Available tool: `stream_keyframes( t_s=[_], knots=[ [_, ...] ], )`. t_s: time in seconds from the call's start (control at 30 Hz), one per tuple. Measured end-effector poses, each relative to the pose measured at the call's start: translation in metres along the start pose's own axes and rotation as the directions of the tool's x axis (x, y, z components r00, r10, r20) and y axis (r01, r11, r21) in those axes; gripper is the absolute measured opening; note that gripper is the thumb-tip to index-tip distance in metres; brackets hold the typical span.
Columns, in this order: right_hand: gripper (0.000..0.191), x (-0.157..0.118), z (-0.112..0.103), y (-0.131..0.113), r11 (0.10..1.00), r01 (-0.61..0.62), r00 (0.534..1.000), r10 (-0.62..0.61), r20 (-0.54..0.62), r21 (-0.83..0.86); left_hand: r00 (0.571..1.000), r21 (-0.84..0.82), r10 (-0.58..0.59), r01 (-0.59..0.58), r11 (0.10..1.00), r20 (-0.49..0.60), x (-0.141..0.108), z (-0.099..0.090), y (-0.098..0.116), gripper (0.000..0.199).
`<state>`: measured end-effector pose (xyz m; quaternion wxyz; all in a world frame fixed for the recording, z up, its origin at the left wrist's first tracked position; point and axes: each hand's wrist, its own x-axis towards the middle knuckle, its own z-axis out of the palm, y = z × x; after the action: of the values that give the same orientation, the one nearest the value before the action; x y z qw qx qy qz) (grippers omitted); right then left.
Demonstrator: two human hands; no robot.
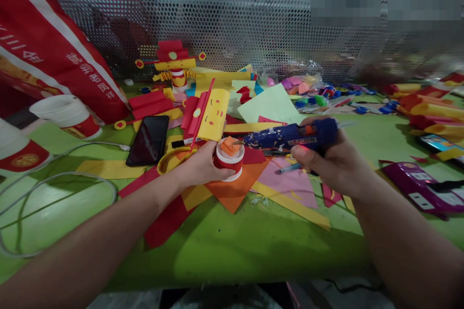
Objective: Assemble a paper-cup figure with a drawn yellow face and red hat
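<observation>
My left hand (207, 163) is wrapped round a small red and white paper cup (235, 170). Folded orange paper (229, 146) lies on top of the cup. In my right hand (333, 164) is a blue glue gun (282, 137), its nozzle pointing left and at the orange paper; whether they touch is hard to tell. Just behind the cup stands a yellow paper face (214, 115) with a red paper hat (192, 115). Under the cup lies an orange paper sheet (235, 188).
A black phone (148, 141), a white cable (87, 174) and large paper cups (68, 116) are at the left. A finished paper figure (177, 77) stands behind. Coloured markers (319, 101) lie at the back right, a purple case (416, 186) at the right.
</observation>
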<state>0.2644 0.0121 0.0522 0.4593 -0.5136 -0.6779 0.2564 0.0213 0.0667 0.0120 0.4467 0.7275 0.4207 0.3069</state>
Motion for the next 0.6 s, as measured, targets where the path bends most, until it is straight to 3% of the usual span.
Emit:
stream_keyframes(
  t_s=[0.13,0.33,0.5,0.6],
  knots=[
    [0.030,-0.0004,-0.0009,-0.0015,1.000,0.025,1.000,-0.025,0.010,0.013,1.000,0.033,-0.002,0.003,0.999,-0.019,-0.0007,-0.0009,0.0002,0.049],
    [0.031,0.0005,0.0057,-0.0047,0.998,0.024,0.998,-0.027,0.049,0.065,0.999,0.012,0.008,-0.009,1.000,0.052,-0.0004,-0.0006,0.0031,0.050],
    [0.034,0.0025,0.0075,-0.0025,0.998,-0.014,1.000,0.014,0.006,0.060,0.995,0.010,-0.056,0.055,0.998,0.078,-0.0004,-0.0006,0.0038,0.054],
    [0.033,0.0033,0.0060,0.0003,0.998,0.013,1.000,-0.012,-0.010,0.061,0.996,0.018,-0.032,0.031,0.999,0.081,-0.0007,-0.0012,0.0041,0.053]
  ],
)
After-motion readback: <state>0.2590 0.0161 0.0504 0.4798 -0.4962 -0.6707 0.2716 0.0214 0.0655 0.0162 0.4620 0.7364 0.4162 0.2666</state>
